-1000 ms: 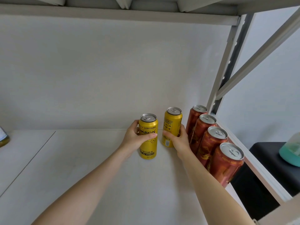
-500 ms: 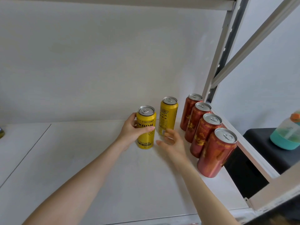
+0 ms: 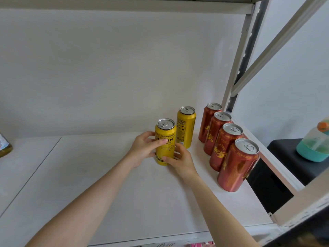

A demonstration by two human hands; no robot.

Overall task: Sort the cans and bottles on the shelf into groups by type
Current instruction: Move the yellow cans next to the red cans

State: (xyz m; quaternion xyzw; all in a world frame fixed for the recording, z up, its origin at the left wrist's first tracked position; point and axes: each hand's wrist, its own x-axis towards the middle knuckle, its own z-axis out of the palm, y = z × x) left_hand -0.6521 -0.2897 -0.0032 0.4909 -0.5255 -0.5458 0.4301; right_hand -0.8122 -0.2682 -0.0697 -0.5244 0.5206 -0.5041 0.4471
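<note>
white shelf board (image 3: 89,175) mid-frame carries the front yellow can (image 3: 165,132), clasped on either side by the left hand (image 3: 142,150) and right hand (image 3: 181,161); i'd keep it upright and slide it snug beside the rear yellow can (image 3: 186,127), clear of the red cans (image 3: 224,139) at right.

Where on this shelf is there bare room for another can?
Widest bare shelf lies between the bottle at the left edge and the left hand gripping the front yellow can. A narrow lane separates the rear yellow can from the red cans; that right end is crowded.
</note>
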